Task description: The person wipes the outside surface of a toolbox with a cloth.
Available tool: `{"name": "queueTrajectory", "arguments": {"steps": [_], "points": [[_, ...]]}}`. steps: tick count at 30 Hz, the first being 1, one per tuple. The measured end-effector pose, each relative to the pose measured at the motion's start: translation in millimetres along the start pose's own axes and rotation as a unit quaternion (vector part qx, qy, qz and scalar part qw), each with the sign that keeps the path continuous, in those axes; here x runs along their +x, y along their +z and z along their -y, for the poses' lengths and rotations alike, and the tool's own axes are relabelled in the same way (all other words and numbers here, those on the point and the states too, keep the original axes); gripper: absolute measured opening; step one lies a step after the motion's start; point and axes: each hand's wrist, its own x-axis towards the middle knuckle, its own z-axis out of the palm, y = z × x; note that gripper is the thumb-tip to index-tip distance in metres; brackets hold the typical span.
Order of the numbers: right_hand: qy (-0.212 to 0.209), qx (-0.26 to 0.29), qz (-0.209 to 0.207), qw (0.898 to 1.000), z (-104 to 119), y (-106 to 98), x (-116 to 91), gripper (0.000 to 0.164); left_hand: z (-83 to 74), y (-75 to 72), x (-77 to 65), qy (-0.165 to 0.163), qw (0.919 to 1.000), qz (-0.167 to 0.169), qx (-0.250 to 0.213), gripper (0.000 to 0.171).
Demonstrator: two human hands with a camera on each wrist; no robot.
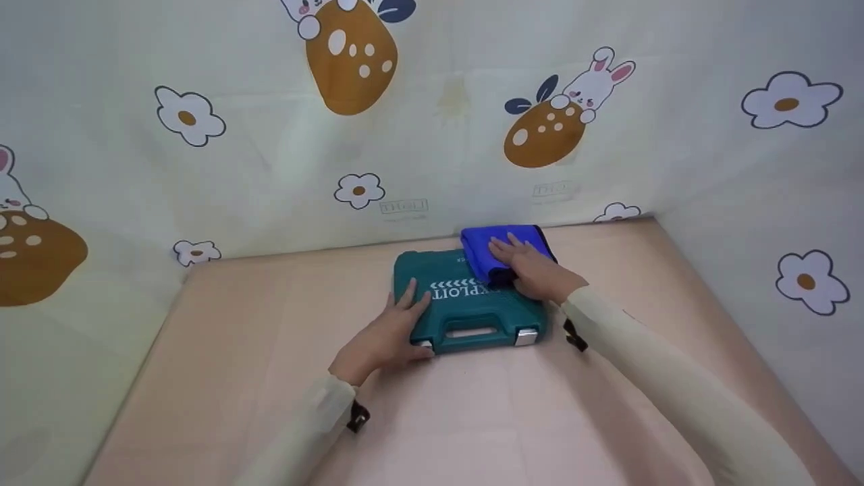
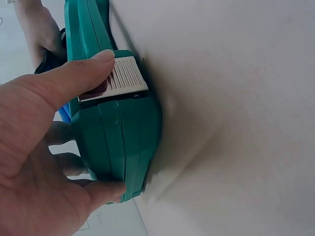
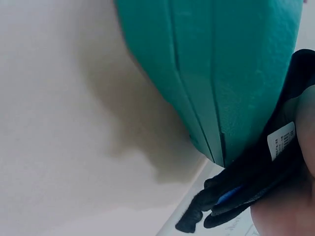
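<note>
left hand (image 1: 391, 333) grips a green hard-plastic carry case (image 1: 451, 308); right hand (image 1: 534, 273) on a folded blue cloth with black edging (image 1: 480, 255).
left fingers spread wide round the case's side, thumb on a silver metal latch (image 2: 129, 74); case lies flat to their right, on a pale tan worktop (image 1: 270, 351). right fingers straight, cloth directly beneath them, over the case's far right corner.

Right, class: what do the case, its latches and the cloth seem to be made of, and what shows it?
Case: probably hard plastic, green with a slight sheen; crisp moulded ridges and raised seams suggest it.
Latches: shiny and silvery, with mirror-like reflections; metal, or perhaps metal-coated plastic.
Cloth: soft, matt blue fabric with black edging; it folds and bunches. The exact fibre can't be told.
</note>
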Motion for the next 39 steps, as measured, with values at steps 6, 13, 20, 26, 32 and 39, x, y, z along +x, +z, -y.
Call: {"name": "queueTrajectory", "arguments": {"steps": [6, 13, 20, 26, 32, 39], "points": [[-0.029, 0.005, 0.006, 1.0, -0.1, 5.3, -22.1, 0.074, 0.0, 0.5, 0.0, -0.003, 1.0, 0.0, 0.007, 0.099], [-0.056, -0.008, 0.008, 0.998, -0.2, 9.6, -42.6, 0.077, 0.3, 2.9, 0.2, -0.008, 0.9999, -0.002, 0.012, 0.1], [-0.06, -0.004, 0.012, 0.998, 2.1, 12.2, -55.4, 0.079, 0.8, 4.7, -0.2, -0.004, 0.9999, -0.002, 0.013, 0.1], [-0.074, -0.004, 0.004, 0.997, 5.9, 14.6, -66.7, 0.082, 2.5, 3.0, -2.0, 0.005, 0.9998, -0.009, 0.015, 0.099], [-0.076, -0.006, 0.002, 0.997, 7.4, 19.5, -74.7, 0.086, 4.7, 4.3, -2.8, 0.013, 0.9998, -0.014, 0.011, 0.098], [-0.087, -0.003, -0.008, 0.996, 7.1, 23.0, -85.8, 0.087, 4.6, 5.1, -1.6, 0.008, 0.9999, -0.01, 0.006, 0.098]]}}
